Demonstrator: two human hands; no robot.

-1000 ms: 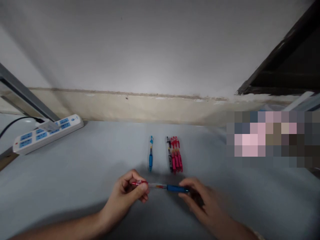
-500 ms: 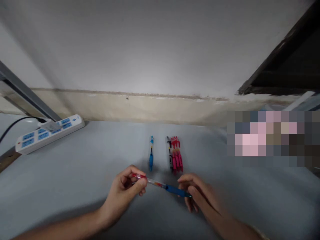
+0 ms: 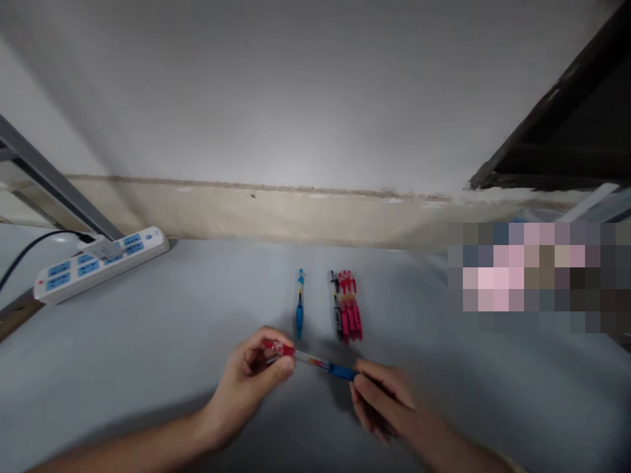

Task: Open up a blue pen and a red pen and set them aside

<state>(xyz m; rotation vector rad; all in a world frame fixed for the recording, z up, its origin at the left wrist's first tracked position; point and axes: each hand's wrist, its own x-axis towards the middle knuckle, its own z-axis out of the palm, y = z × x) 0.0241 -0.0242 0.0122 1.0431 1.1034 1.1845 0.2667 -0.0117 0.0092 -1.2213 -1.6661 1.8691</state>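
Between my hands is a pen (image 3: pixel 310 359) with a red clip end, a clear barrel and a blue grip. My left hand (image 3: pixel 256 368) pinches the red end between thumb and fingers. At the other end, my right hand (image 3: pixel 382 397) is closed on the blue grip, hiding the tip. Just beyond the hands, a blue pen (image 3: pixel 299 309) lies alone on the table. To its right, a grey-and-black pen (image 3: pixel 337 312) lies side by side with several pink-red pens (image 3: pixel 351 315), all pointing the same way.
A white power strip (image 3: pixel 101 266) with blue sockets and a plugged-in black cable lies at the left on the grey table (image 3: pixel 221 295). A metal post (image 3: pixel 64 187) rises behind it. The wall (image 3: pixel 296 217) borders the table's far edge. A pixelated area covers the right side.
My right hand has shifted left along the pen and closed its fingers on the blue grip, whose tip was visible before. The left hand keeps its hold on the red end.
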